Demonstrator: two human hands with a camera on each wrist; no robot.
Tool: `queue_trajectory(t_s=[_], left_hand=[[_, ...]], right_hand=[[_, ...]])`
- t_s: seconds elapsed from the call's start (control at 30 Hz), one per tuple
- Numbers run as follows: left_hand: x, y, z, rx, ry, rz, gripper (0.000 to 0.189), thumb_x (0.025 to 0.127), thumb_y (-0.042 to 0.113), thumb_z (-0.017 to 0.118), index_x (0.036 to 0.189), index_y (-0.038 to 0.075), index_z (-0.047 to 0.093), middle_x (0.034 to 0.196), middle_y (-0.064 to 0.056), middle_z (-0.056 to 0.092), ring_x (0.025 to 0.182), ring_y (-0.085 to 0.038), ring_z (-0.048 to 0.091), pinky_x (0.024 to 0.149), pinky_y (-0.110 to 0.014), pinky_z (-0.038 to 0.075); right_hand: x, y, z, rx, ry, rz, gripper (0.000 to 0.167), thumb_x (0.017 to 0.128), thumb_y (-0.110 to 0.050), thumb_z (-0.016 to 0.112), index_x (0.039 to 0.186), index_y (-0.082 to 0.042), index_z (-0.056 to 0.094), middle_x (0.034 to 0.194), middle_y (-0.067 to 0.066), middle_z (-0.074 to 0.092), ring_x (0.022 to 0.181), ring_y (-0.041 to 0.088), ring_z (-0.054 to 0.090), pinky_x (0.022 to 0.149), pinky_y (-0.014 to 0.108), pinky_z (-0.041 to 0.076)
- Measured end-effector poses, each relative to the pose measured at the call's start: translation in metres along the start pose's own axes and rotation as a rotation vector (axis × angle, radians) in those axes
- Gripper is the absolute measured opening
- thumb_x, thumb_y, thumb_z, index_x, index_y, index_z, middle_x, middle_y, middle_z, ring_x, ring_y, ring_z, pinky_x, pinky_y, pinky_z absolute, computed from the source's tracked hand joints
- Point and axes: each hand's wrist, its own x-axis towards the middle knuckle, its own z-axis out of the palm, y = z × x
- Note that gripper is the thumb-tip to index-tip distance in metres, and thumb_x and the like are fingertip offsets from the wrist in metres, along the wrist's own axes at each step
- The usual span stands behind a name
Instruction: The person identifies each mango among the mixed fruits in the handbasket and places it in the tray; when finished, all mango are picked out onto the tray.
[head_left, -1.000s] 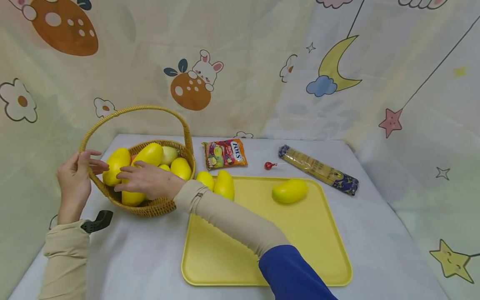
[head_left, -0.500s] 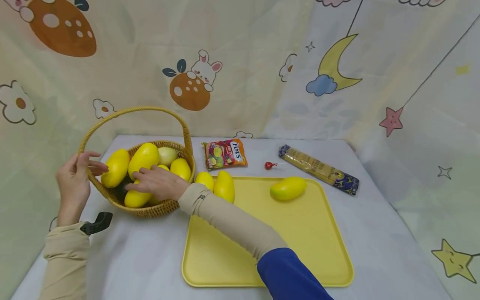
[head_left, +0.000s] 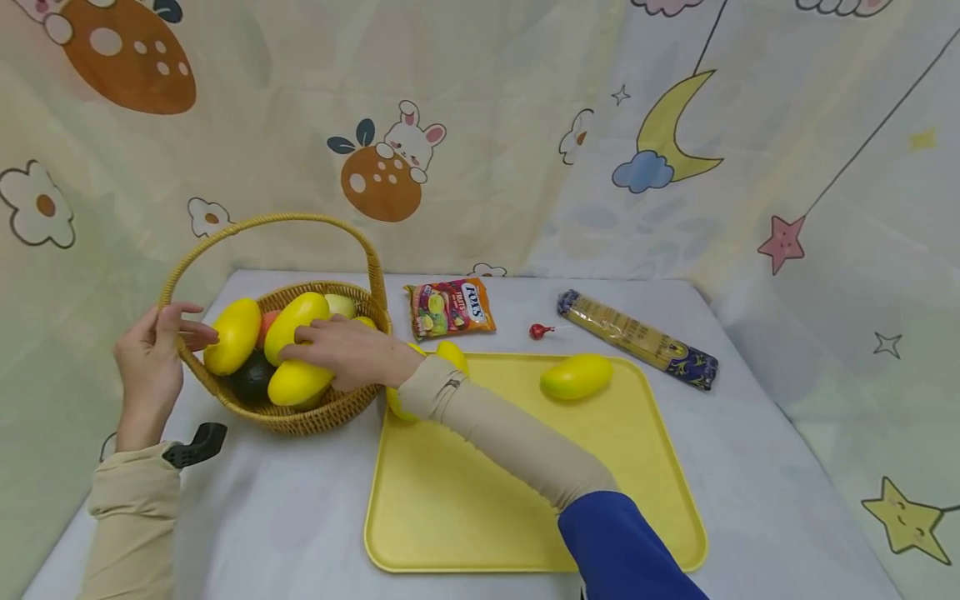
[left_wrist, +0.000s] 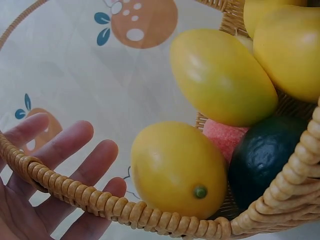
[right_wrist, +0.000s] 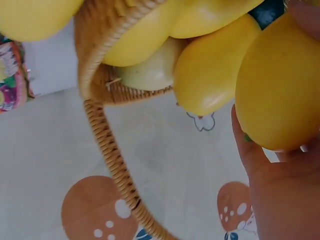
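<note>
In the head view my right hand [head_left: 356,354] reaches over the wicker basket [head_left: 300,425] from the right. It grips a yellow mango [head_left: 296,385] near the front rim. The right wrist view shows the fingers and thumb around this mango [right_wrist: 280,85]. Several other mangoes, one of them a mango at the left [head_left: 232,337], lie in the basket with a dark green avocado-like fruit [head_left: 252,377], a pale green fruit [head_left: 341,304] and something pink-red [left_wrist: 222,135]. At the basket's left side my left hand [head_left: 153,358] touches the handle's base, its fingers [left_wrist: 92,160] extended and spread.
A yellow tray [head_left: 465,533] lies right of the basket, bearing a mango [head_left: 576,377] and, partly behind my right sleeve, more mangoes [head_left: 452,354]. Behind it lie a Fox's candy bag [head_left: 450,308], a red lollipop [head_left: 538,331] and a long blue-and-gold packet [head_left: 637,340].
My right hand has moved right and slightly down, the gripped mango shifting right with it. The dark green fruit has come into view. My left hand stays at the basket's side.
</note>
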Motion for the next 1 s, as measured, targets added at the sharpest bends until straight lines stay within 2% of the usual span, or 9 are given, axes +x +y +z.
queue_trajectory(t_s=[0.13, 0.37, 0.43, 0.57, 0.7, 0.9, 1.0], left_hand=[[0.001, 0.001, 0.001, 0.018, -0.01, 0.0, 0.029, 0.102, 0.037, 0.042, 0.105, 0.019, 0.065, 0.072, 0.019, 0.064, 0.069, 0.005, 0.063, 0.069, -0.004, 0.047], [0.003, 0.001, 0.0, 0.024, -0.002, -0.002, 0.027, 0.101, 0.038, 0.042, 0.102, 0.023, 0.064, 0.071, 0.021, 0.063, 0.068, 0.005, 0.062, 0.069, -0.004, 0.047], [0.003, 0.001, 0.001, 0.02, -0.005, 0.0, 0.028, 0.101, 0.038, 0.042, 0.103, 0.021, 0.064, 0.071, 0.021, 0.063, 0.069, 0.005, 0.062, 0.069, -0.004, 0.047], [0.003, 0.002, 0.001, 0.011, -0.012, 0.008, 0.033, 0.101, 0.037, 0.042, 0.108, 0.014, 0.065, 0.071, 0.021, 0.064, 0.069, 0.005, 0.063, 0.069, -0.004, 0.047], [0.002, 0.002, 0.001, 0.011, -0.015, 0.007, 0.035, 0.101, 0.037, 0.042, 0.109, 0.012, 0.065, 0.071, 0.021, 0.064, 0.069, 0.005, 0.063, 0.069, -0.004, 0.047], [0.001, 0.0, 0.0, 0.017, -0.011, 0.0, 0.031, 0.101, 0.038, 0.042, 0.106, 0.018, 0.064, 0.072, 0.021, 0.064, 0.069, 0.006, 0.062, 0.069, -0.004, 0.047], [0.0, -0.001, 0.0, 0.019, -0.012, -0.002, 0.032, 0.101, 0.038, 0.042, 0.107, 0.016, 0.065, 0.072, 0.021, 0.063, 0.069, 0.006, 0.062, 0.069, -0.004, 0.047]], right_hand=[[-0.029, 0.008, -0.002, 0.058, 0.025, -0.004, 0.061, 0.084, -0.018, 0.071, 0.139, -0.019, 0.046, 0.133, 0.0, 0.052, 0.118, 0.017, 0.05, 0.101, 0.031, 0.041], [-0.07, 0.012, 0.001, 0.069, 0.015, -0.023, 0.059, 0.081, -0.011, 0.07, 0.136, -0.017, 0.049, 0.126, -0.001, 0.057, 0.113, 0.018, 0.052, 0.098, 0.032, 0.041], [-0.081, 0.009, 0.004, 0.081, 0.022, -0.048, 0.059, 0.08, -0.013, 0.072, 0.135, -0.017, 0.05, 0.126, -0.001, 0.058, 0.117, 0.018, 0.052, 0.101, 0.032, 0.04], [-0.1, 0.0, 0.017, 0.113, 0.026, -0.113, 0.058, 0.079, -0.006, 0.069, 0.133, -0.015, 0.052, 0.128, 0.0, 0.057, 0.122, 0.018, 0.05, 0.107, 0.032, 0.038], [-0.112, -0.01, 0.028, 0.119, -0.026, -0.149, 0.06, 0.077, 0.001, 0.063, 0.133, -0.018, 0.051, 0.129, -0.001, 0.056, 0.122, 0.017, 0.049, 0.108, 0.03, 0.036], [-0.119, -0.022, 0.042, 0.102, -0.098, -0.179, 0.056, 0.081, -0.002, 0.065, 0.132, -0.02, 0.051, 0.129, -0.002, 0.055, 0.123, 0.015, 0.047, 0.108, 0.029, 0.035], [-0.121, -0.026, 0.049, 0.1, -0.111, -0.193, 0.055, 0.082, -0.003, 0.066, 0.132, -0.021, 0.052, 0.129, -0.003, 0.056, 0.122, 0.015, 0.047, 0.108, 0.028, 0.035]])
